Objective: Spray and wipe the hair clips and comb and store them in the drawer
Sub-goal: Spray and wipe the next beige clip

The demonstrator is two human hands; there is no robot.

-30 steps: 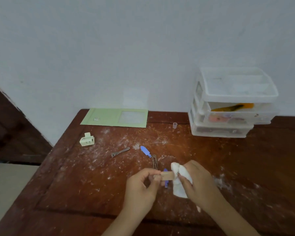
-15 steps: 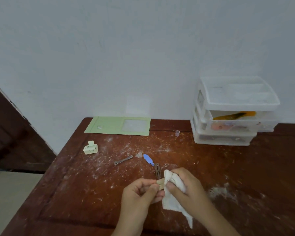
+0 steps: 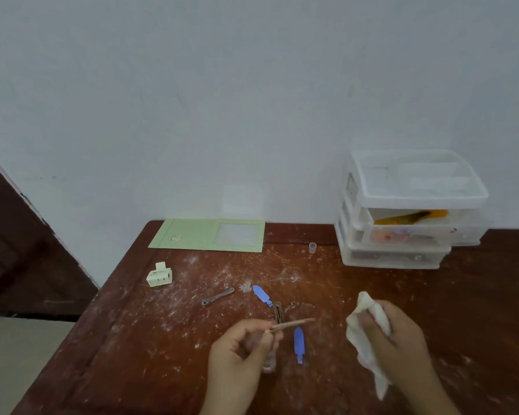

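Down near the front edge of the table [image 3: 327, 393], the left hand [image 3: 240, 359] has its thumb and fingers curled in, pinching one end of a thin tan hair clip [image 3: 292, 324] so the rest pokes out to the right, a bit above the wood. Something pale hangs under that hand too, but it's too blurry to say what. The right hand [image 3: 400, 339] is off to the side, well apart from the clip, fingers bunched around a white cloth [image 3: 364, 333] with a tail of it dangling down past the wrist. Between the two hands a blue clip [image 3: 298, 342] lies flat on the table, pointing roughly toward the camera. Just behind the tan clip there's a dark brown clip [image 3: 278, 311], and touching its far end, or close to it, a second blue clip [image 3: 262, 295] lying at a slant. Left of that sits a grey metal clip [image 3: 218, 296], and further out near the left edge a cream claw clip [image 3: 159, 275]. The wood is scuffed with white dusty marks. At the back, a green folder [image 3: 192, 235] lies flat against the wall, a tiny clear cup [image 3: 312, 247] stands beside it, and a clear plastic drawer unit [image 3: 402, 259] sits at the right, its upper drawers pulled out and something orange in the middle one.
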